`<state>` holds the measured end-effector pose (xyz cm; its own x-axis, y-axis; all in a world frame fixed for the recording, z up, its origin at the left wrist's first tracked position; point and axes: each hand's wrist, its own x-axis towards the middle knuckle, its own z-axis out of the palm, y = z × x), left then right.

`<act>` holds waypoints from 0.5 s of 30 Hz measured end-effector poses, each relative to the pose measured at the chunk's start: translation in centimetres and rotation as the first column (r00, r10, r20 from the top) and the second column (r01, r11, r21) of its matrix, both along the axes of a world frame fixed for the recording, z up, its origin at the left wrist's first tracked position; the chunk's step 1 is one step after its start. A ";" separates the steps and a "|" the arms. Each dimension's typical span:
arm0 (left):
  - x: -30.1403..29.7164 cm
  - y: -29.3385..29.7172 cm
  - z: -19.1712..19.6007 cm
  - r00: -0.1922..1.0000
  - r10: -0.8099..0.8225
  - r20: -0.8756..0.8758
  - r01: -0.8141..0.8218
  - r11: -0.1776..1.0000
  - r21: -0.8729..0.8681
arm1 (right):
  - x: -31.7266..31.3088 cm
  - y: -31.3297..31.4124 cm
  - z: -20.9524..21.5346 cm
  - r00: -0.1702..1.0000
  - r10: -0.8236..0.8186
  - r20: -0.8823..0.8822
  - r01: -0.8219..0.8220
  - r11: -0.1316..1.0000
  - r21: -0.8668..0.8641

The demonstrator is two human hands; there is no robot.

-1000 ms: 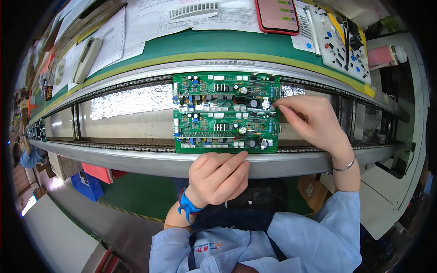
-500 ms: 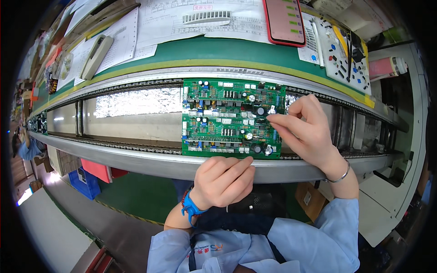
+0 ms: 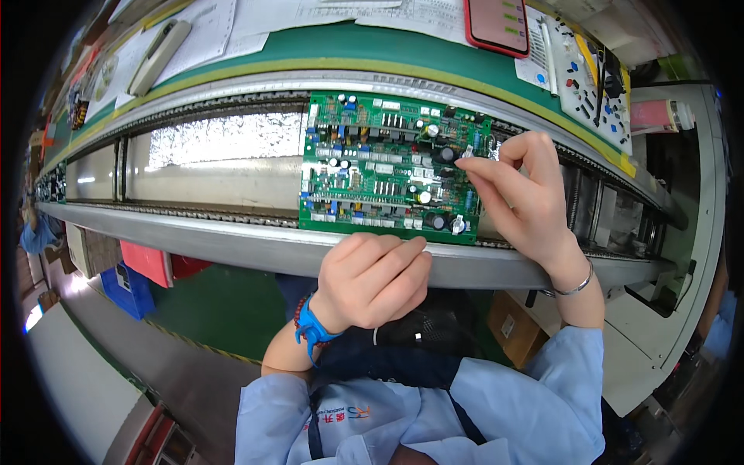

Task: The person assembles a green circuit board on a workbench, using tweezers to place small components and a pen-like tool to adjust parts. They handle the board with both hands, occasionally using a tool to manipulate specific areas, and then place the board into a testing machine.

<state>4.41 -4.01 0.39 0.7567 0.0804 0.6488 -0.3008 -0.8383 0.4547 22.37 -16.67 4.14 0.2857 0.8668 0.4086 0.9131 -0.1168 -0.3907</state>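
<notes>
A long conveyor (image 3: 194,235) with metal rails and chains runs across the view, from left to right. Beyond it stretches a green desk (image 3: 310,54) edged with yellow tape and partly covered by papers (image 3: 380,23). At the right stands a pale cabinet (image 3: 666,178). Below the conveyor, a cardboard box (image 3: 515,329) is on the right and a blue crate (image 3: 128,291) on the left. The green circuit board (image 3: 384,174), crowded with components in two similar halves, lies across the conveyor between the near and far rails, right of a shiny foil sheet (image 3: 232,139). The left hand (image 3: 372,279) is over the near rail, fingers folded in, fingertips beside the board's near edge; I cannot tell whether it is closed on anything. The right hand (image 3: 527,190) reaches over the board's right side, thumb and forefinger tips close together; whether they meet or pinch a small part I cannot tell. A red-edged phone (image 3: 497,25) lies on the far side of the desk. Smallest, a dark round capacitor (image 3: 447,155) stands on the board just beside the right hand's fingertips
</notes>
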 end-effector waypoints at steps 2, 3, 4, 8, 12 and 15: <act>-0.1 -0.1 -0.1 1.000 0.008 0.008 -0.008 1.000 -0.003 | -0.1 0.1 0.0 1.000 0.004 0.007 -0.004 1.000 -0.011; -0.1 -0.1 -0.2 1.000 0.013 0.020 -0.013 1.000 -0.003 | -0.2 0.1 -0.1 1.000 0.002 0.013 -0.002 1.000 -0.009; -0.1 -0.1 -0.3 1.000 0.018 0.026 -0.018 1.000 0.002 | -0.2 0.2 -0.2 1.000 0.000 0.018 0.001 1.000 -0.008; -0.1 -0.2 -0.2 0.999 0.036 0.033 -0.037 0.999 0.002 | -0.5 0.2 -0.1 0.996 0.025 0.089 -0.023 0.999 -0.032; 0.0 -0.2 -0.6 0.998 0.043 0.055 -0.044 0.999 0.021 | -0.7 0.3 -0.5 0.982 0.016 0.188 -0.007 0.999 -0.047; 0.0 -0.2 -0.5 0.998 0.036 0.045 -0.038 0.999 0.026 | -0.6 0.6 -0.6 0.985 0.029 0.170 -0.019 0.998 -0.057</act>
